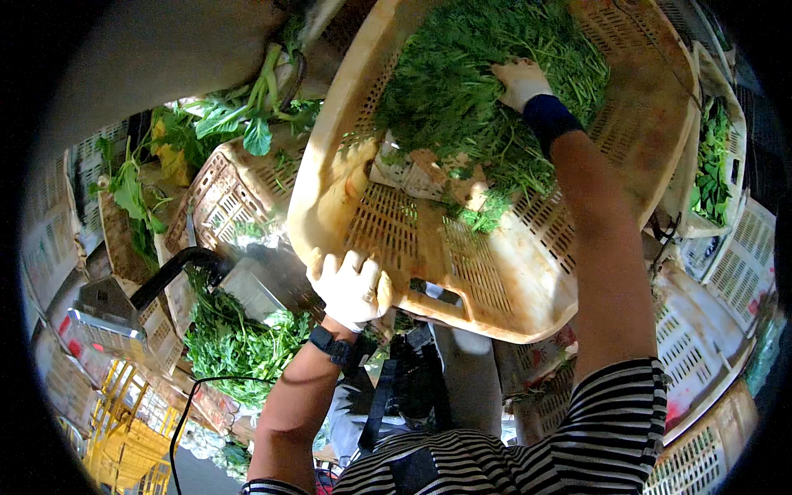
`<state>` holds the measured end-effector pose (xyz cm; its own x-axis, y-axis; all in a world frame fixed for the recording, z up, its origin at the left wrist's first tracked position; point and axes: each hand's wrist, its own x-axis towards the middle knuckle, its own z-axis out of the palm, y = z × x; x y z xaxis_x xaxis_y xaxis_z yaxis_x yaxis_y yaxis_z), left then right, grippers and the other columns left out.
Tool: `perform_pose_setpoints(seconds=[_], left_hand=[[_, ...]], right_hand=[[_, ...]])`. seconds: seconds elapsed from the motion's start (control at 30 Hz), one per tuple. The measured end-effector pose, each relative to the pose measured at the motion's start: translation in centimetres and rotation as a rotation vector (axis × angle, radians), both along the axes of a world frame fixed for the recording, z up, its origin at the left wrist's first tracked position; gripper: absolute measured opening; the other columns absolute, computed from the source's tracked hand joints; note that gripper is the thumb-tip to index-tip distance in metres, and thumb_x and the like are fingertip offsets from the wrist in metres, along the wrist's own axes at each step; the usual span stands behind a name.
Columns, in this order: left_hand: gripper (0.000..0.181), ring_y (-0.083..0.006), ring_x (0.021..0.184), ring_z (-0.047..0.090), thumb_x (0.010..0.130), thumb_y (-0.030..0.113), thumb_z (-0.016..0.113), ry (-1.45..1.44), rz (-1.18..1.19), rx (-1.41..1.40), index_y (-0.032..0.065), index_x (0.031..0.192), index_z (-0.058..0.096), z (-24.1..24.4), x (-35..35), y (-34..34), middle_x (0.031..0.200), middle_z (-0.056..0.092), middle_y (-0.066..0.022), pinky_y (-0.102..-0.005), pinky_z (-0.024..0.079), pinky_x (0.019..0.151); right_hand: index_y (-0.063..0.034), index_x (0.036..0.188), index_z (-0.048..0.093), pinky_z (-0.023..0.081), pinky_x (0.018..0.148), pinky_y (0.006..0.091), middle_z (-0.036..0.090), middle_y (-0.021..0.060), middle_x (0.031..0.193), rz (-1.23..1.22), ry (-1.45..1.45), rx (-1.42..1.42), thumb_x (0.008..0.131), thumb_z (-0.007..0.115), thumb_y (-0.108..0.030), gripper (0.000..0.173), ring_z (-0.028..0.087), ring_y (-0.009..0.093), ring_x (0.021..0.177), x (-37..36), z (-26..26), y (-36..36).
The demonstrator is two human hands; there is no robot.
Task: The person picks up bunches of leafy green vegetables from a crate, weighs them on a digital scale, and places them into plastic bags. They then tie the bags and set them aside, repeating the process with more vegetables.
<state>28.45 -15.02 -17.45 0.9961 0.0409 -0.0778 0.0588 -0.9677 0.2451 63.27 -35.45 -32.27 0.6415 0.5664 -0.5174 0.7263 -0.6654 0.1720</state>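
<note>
A large, worn plastic crate (433, 229) with slotted walls stands tilted in front of me. Feathery leafy greens (458, 80) fill its far part, and torn cardboard or paper scraps (414, 173) lie nearer on its floor. My left hand (352, 288), in a white glove, is closed over the crate's near left rim, beside the handle slot. My right hand (523, 80), partly covered in white with bare fingertips, reaches into the greens. Its fingertips are partly lost among the stems, so whether it grips any cannot be told.
A metal box on a black arm (114, 315) stands at the left, near a heap of leafy greens (247, 352). Several slotted crates (674, 346) surround me. One at the right holds greens (711, 167). A yellow wire cage (124, 433) is at lower left; a black cable (182, 421) hangs nearby.
</note>
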Motion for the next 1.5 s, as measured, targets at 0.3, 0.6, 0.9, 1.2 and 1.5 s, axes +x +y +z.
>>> perform_pose_setpoints(seconds=[0.3, 0.6, 0.9, 1.2, 1.5], left_hand=[[0.015, -0.0243, 0.071, 0.048, 0.065, 0.031, 0.057, -0.029, 0.024, -0.03, 0.0154, 0.065, 0.056, 0.8, 0.1, 0.0, 0.068, 0.049, -0.0033, -0.0453, 0.032, 0.085], [0.028, -0.0268, 0.096, 0.054, 0.085, 0.027, 0.052, -0.088, 0.247, -0.638, 0.0077, 0.105, 0.058, 4.2, 0.0, 0.2, 0.1, 0.059, -0.0101, -0.0406, 0.033, 0.094], [0.062, -0.0155, 0.12, 0.033, 0.082, 0.028, 0.062, 0.481, 0.141, -1.938, 0.0056, 0.132, 0.034, 20.6, -14.8, 2.5, 0.134, 0.035, -0.0065, -0.0289, 0.028, 0.101], [0.031, -0.0138, 0.096, 0.053, 0.087, 0.016, 0.056, -0.359, 0.92, -1.652, 0.0029, 0.115, 0.05, 19.0, -30.5, 4.7, 0.105, 0.057, -0.0065, -0.0283, 0.043, 0.084], [0.05, -0.0162, 0.102, 0.054, 0.086, 0.026, 0.058, -0.056, 1.293, -1.661, -0.0027, 0.124, 0.044, 12.7, -41.1, 8.3, 0.114, 0.057, -0.0113, -0.0263, 0.041, 0.089]], right_hand=[[0.0038, 0.091, 0.055, 0.048, 0.074, 0.0403, 0.059, 0.0154, 0.086, -0.795, 0.206, 0.939, 0.078, 0.056, -0.027, 0.033, 0.057, 0.029, 0.084, -3.1, 11.8, -6.2], [0.0055, 0.088, 0.057, 0.046, 0.084, 0.0423, 0.061, 0.0155, 0.086, -1.204, 1.137, 1.805, 0.074, 0.047, -0.02, 0.031, 0.057, 0.033, 0.09, -16.0, 34.0, -3.6], [0.0021, 0.097, 0.055, 0.046, 0.081, 0.0369, 0.061, 0.0154, 0.091, -1.155, 1.82, 1.15, 0.07, 0.049, -0.008, 0.03, 0.058, 0.027, 0.085, -35.0, 39.2, 7.9], [0.0042, 0.101, 0.056, 0.044, 0.08, 0.0366, 0.059, 0.0244, 0.096, 0.168, 1.161, 0.362, 0.076, 0.058, -0.042, 0.053, 0.057, 0.031, 0.09, -46.8, 40.5, 27.4], [-0.001, 0.112, 0.055, 0.041, 0.088, 0.0277, 0.059, 0.0115, 0.108, -0.306, 0.936, 0.837, 0.08, 0.058, -0.017, 0.036, 0.055, 0.019, 0.099, -49.7, 26.4, 31.7]])
